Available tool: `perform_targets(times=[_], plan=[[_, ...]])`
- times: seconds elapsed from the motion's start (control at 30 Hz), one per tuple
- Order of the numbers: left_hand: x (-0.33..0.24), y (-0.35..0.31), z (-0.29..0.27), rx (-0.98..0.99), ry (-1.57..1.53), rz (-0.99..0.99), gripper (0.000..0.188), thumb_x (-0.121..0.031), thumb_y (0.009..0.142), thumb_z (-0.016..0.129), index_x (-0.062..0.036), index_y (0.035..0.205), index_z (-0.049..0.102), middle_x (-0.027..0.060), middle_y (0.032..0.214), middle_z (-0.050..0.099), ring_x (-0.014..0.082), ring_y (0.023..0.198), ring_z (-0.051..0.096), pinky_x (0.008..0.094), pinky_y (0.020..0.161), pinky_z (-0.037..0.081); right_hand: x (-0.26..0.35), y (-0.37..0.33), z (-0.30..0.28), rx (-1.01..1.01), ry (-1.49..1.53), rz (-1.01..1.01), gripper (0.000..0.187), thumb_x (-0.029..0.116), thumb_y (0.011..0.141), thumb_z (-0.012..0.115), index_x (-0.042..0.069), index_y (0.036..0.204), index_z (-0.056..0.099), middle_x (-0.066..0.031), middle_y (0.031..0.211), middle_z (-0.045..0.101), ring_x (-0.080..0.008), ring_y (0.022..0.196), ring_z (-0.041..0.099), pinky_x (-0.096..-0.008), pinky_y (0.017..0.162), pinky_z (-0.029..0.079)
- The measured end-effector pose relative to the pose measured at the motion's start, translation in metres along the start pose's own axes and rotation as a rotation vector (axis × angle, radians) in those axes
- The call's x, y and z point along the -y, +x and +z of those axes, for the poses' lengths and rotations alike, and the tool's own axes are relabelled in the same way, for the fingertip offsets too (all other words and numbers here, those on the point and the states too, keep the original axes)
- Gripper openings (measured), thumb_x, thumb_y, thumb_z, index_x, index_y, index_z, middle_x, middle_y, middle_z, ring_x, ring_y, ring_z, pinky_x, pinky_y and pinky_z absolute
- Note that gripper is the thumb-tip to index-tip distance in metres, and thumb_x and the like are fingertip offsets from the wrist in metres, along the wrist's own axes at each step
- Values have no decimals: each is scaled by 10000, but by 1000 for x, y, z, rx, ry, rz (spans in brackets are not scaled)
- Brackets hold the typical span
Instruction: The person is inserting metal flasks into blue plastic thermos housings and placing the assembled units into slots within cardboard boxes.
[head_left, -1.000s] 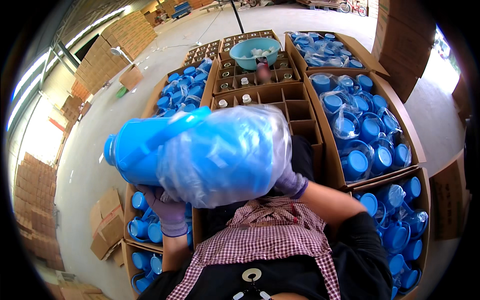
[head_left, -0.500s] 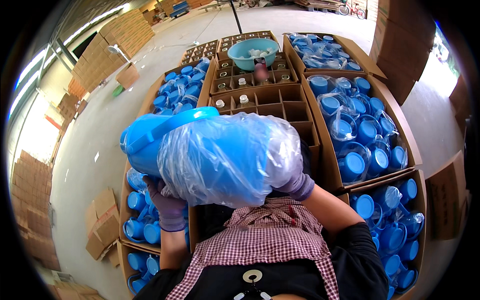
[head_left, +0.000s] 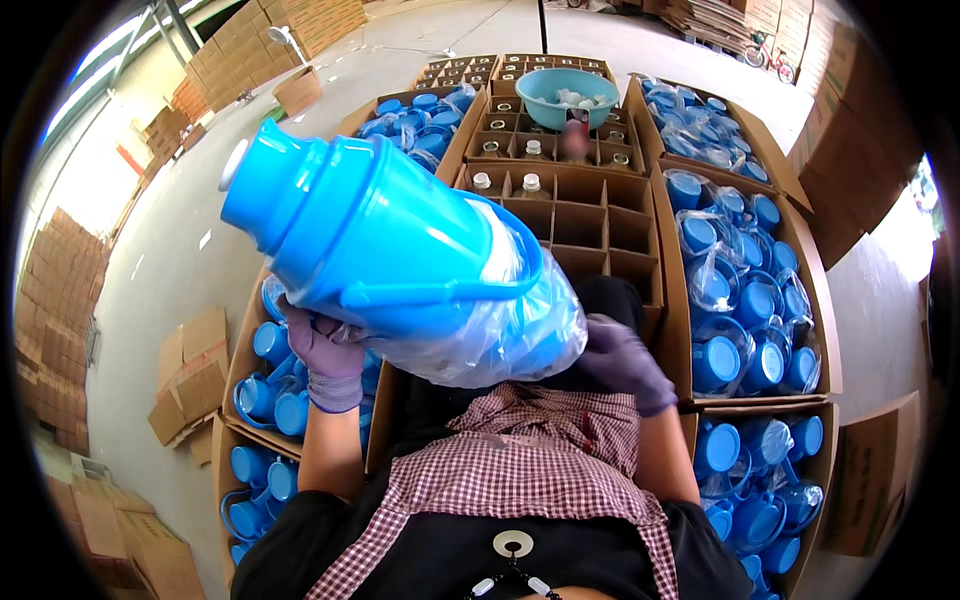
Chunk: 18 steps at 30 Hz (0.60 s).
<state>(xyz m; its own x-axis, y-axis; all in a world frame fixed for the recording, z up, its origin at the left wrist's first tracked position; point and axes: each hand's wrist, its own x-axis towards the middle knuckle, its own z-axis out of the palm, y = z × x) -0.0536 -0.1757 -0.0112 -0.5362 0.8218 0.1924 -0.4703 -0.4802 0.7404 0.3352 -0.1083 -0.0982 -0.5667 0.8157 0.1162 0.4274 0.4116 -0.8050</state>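
Note:
A large blue thermos flask (head_left: 345, 225) lies tilted across my lap, its spout at the upper left and its base toward the right. A white stopper (head_left: 233, 166) shows at the spout. The blue handle (head_left: 450, 290) hangs along the near side. Crumpled clear plastic bag (head_left: 480, 350) wraps the lower half; the upper half is bare. My left hand (head_left: 325, 345), in a purple glove, grips the flask from beneath, its fingers partly hidden. My right hand (head_left: 630, 365), gloved alike, is beside the base, slightly blurred, with its fingertips hard to make out.
Open cartons of blue flasks in clear bags (head_left: 740, 290) flank me on both sides. Ahead stands a divided carton (head_left: 580, 230) with glass bottles in some cells. Behind it a light-blue basin (head_left: 540, 100) rests on another carton. Flattened cardboard (head_left: 195, 370) lies on the left floor.
The flask has turned, its spout end rising up and left and its handle swinging to the near side. The bag now covers less of it. My right hand has shifted from the bagged end to beside the base.

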Motion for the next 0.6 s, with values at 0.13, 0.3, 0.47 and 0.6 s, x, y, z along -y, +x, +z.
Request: perform_targets(times=[0.13,0.3,0.47,0.6], plan=[[15,11,-45,281,-236,-131,651,-596,1034,563,-82,1432,560,54,1030,718,134,733,594,293,632,506,14,-16,-20,-802,-226,18,230,3,879,642,6,1092,728,-176,1101,710,-357,1072,685,-414,956,555],[60,-16,15,448,85,-39,984,-595,829,851,49,1495,516,108,1235,720,183,1047,722,284,856,607,-60,-4,87,-530,770,-122,575,282,1055,628,9,1540,484,-165,1591,469,-322,1432,493,-425,1189,408],[51,-41,55,900,406,-114,1194,-729,756,829,76,1552,452,-9,824,653,62,682,582,232,602,401,14,-33,27,-508,885,-90,530,350,1073,548,-7,1464,518,-140,1412,612,-259,1284,608,-387,1105,485],[66,-51,74,1208,400,-235,1180,-841,774,719,57,1512,520,52,890,648,131,799,612,288,712,462,27,-97,-13,-623,709,-18,444,261,1007,665,4,1364,605,-152,1271,680,-288,1180,687,-435,1027,571]])
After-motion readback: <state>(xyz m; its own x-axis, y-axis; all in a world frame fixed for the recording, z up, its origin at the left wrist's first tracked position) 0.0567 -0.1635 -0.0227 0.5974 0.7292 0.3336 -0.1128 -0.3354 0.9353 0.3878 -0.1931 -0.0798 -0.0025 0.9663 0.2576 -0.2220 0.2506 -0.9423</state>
